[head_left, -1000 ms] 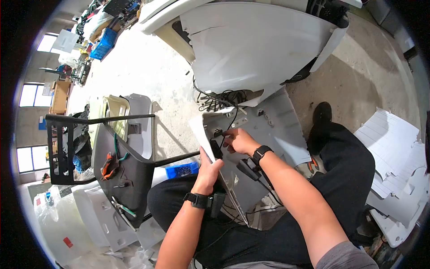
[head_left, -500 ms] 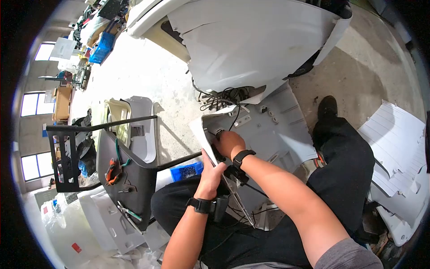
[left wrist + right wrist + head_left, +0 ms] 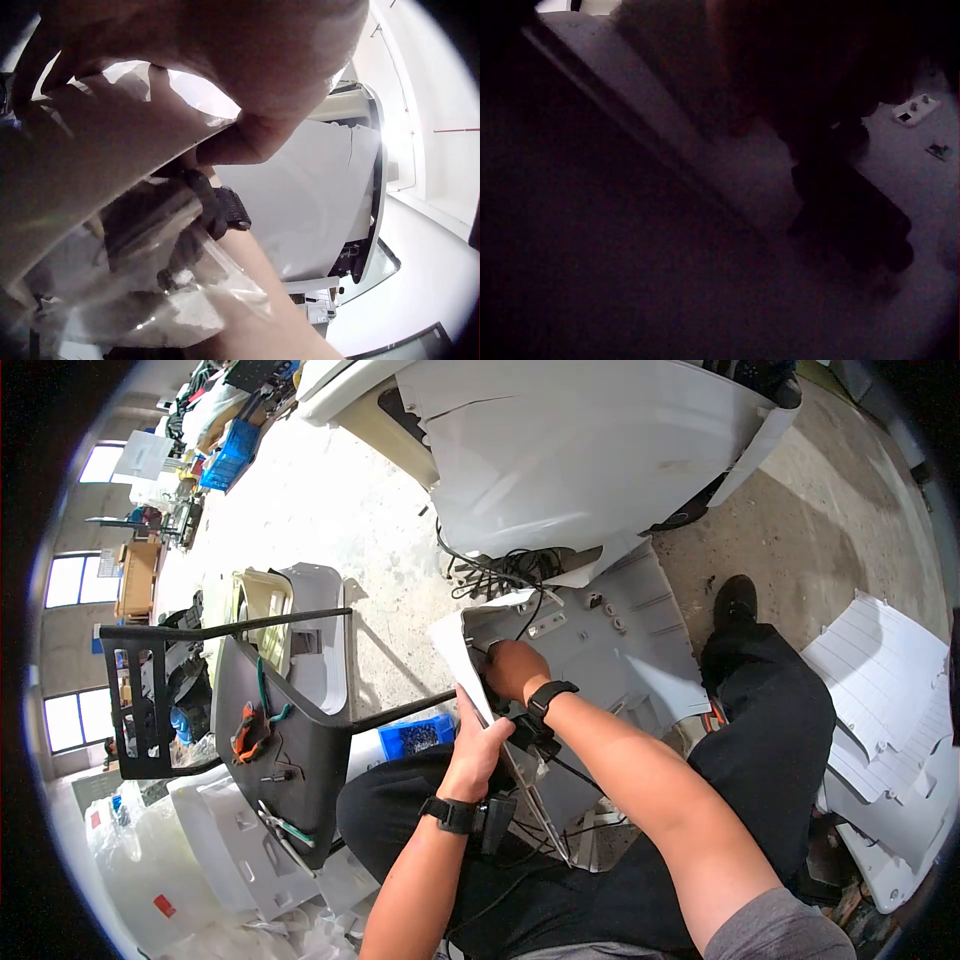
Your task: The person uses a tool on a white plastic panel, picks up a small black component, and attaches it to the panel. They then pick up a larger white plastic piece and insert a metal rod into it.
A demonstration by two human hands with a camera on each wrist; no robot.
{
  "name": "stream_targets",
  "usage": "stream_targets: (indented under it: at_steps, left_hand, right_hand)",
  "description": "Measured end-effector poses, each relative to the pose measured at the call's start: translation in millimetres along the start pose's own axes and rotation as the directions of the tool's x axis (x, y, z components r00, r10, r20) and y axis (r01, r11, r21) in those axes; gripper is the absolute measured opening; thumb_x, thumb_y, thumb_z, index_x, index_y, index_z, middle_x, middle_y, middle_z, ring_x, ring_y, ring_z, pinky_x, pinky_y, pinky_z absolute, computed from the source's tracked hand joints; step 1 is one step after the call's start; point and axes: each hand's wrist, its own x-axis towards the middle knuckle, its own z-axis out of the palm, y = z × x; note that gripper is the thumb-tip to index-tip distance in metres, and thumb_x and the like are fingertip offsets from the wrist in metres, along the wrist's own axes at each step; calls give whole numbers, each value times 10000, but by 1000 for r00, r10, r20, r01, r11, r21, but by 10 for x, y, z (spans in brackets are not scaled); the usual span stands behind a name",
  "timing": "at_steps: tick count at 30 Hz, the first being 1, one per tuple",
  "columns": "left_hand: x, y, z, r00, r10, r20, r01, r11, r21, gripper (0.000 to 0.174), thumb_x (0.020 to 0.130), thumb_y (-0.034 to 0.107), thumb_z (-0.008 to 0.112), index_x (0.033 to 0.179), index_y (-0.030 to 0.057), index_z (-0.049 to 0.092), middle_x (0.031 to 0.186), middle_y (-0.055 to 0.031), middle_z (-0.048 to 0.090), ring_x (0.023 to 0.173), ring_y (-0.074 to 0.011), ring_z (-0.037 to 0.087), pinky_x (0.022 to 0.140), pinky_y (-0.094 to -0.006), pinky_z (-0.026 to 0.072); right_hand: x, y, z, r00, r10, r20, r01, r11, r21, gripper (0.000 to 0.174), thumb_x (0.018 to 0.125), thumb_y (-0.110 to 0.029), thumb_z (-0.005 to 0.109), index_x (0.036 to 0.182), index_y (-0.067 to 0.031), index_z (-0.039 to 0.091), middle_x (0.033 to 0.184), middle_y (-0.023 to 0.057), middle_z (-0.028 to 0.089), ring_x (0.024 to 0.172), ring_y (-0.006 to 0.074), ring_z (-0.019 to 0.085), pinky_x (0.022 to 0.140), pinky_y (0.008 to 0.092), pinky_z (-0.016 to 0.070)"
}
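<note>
My left hand [image 3: 474, 752] grips the edge of a large grey-white plastic panel [image 3: 640, 625], thumb on the inner face and fingers outside. In the left wrist view that hand [image 3: 277, 52] curls over the panel's rim [image 3: 97, 150]. My right hand [image 3: 517, 672] is bent inward against the panel's side wall, its fingertips hidden from the head camera. The dark right wrist view shows its fingers curled at the upper end of a black blocky part [image 3: 847, 206]. A black cable [image 3: 532, 618] runs over the panel beside this hand.
A large white shell [image 3: 570, 460] stands ahead, with coiled black cables [image 3: 510, 572] at its foot. On the left, a black chair [image 3: 300, 735] carries orange-handled pliers [image 3: 245, 732]. A blue box [image 3: 416, 735] of small parts sits by the left knee. White panels [image 3: 880, 670] lie at right.
My right hand has moved left and inward, from near the cable to close against the panel's side wall, covering the black part there. The left hand keeps its grip on the panel edge.
</note>
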Motion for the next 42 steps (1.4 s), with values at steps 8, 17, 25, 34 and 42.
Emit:
stream_targets:
  at_steps: [8,17,25,34,42]
  left_hand:
    - [9,22,11,1000,8,16,-8,1000,-22,948,698,114,534,1425,0,-64,1175,-120,405,929,-176,428,801,-249,384]
    - [23,-7,-7,1000,26,-7,-26,1000,12,939,699,123,526,1425,1,-57,1111,-101,426,866,-163,423,753,-248,389]
    - [-14,40,10,998,-56,-1,56,998,-27,821,730,72,499,1435,85,78,1293,-91,377,1151,-218,383,971,-303,305]
    - [-30,68,23,999,-36,14,36,999,-21,838,729,72,502,1439,80,57,1288,-91,375,1144,-217,382,972,-301,300]
    - [-29,81,27,1000,-26,-3,26,1000,7,902,713,95,517,1435,42,-21,1234,-105,387,1010,-188,408,868,-269,347]
  right_hand:
    - [-77,-46,-187,982,-190,19,190,966,-174,202,780,-217,547,887,-87,659,884,156,653,840,339,622,724,435,500]
    - [-120,-1,-280,967,-242,79,254,933,-253,192,776,-211,556,905,-94,639,882,138,655,819,331,628,699,430,504]
    - [-119,62,-225,970,-242,35,244,964,-104,218,791,-237,549,943,-109,640,925,155,650,863,337,621,742,434,499]
    - [-122,61,-175,985,-170,28,172,984,-55,284,809,-311,535,954,-94,647,914,166,648,865,343,617,755,441,491]
    - [-109,-40,-214,978,-206,33,209,962,-174,219,794,-248,535,841,-69,651,851,167,653,804,341,629,698,439,501]
